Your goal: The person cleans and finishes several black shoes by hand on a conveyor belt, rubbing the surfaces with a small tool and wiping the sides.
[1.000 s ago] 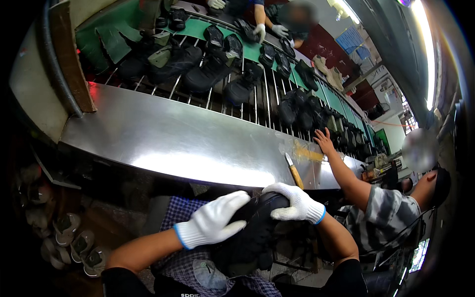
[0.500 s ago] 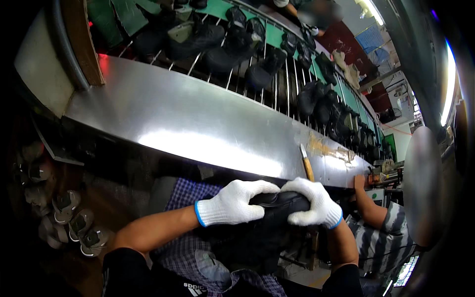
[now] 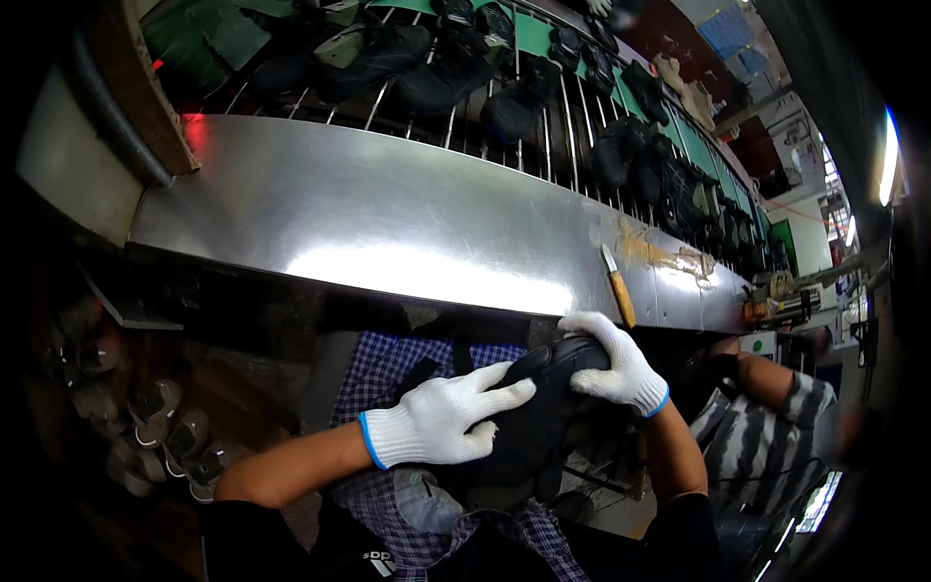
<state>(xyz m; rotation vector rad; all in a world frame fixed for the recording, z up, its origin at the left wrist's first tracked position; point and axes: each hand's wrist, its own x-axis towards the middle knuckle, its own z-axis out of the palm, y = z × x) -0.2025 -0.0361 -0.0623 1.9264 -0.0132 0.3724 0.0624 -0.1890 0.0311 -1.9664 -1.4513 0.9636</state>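
Observation:
A black shoe [image 3: 533, 422] is tilted over my lap, its rounded end toward the metal ledge. My right hand [image 3: 621, 369], in a white knit glove with a blue cuff, is closed around that end, fingers over the top and thumb on the near face. Along the shoe's left side lies my left hand [image 3: 441, 417], gloved alike, its fingers stretched and spread; the fingertips touch the black surface without wrapping round it. The shoe's lower part blends into dark clothing. Just beyond my right hand, a wooden-handled knife [image 3: 621, 291] rests on the ledge.
The shiny metal ledge [image 3: 388, 213] runs across in front of me. Behind it, several black shoes [image 3: 446, 78] stand on a rack of metal bars. Grey-brown shoes [image 3: 155, 412] are piled at left. A person in a striped shirt [image 3: 771, 441] is close by on the right.
My left hand has slid down and left off the shoe's top, its fingers spreading. My right hand has risen slightly with the shoe, whose broad face now shows more. The view has shifted.

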